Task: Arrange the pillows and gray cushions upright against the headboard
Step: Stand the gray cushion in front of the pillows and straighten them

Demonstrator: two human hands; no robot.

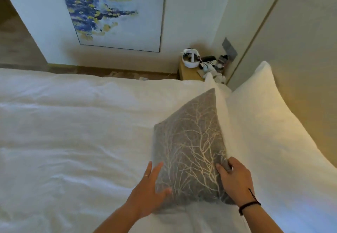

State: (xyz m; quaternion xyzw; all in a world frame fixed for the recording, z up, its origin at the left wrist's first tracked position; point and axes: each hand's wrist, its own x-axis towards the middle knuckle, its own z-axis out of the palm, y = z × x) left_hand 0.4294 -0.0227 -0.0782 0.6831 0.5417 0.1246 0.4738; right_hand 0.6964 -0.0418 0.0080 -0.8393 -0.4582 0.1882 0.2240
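A gray cushion [189,141] with a pale branch pattern stands tilted on the white bed [73,132], leaning against a white pillow [224,116]. Behind that one, a second white pillow [273,123] rests against the beige headboard [306,50] on the right. My left hand [149,187] lies flat with fingers spread against the cushion's near left edge. My right hand [235,178] pinches the cushion's near right corner between thumb and fingers.
A small wooden nightstand [187,74] at the far side of the bed carries a white headset-like object [190,59], a phone and other small items. A framed blue and yellow painting [113,14] hangs on the far wall. A strip of floor runs along the bed's far side.
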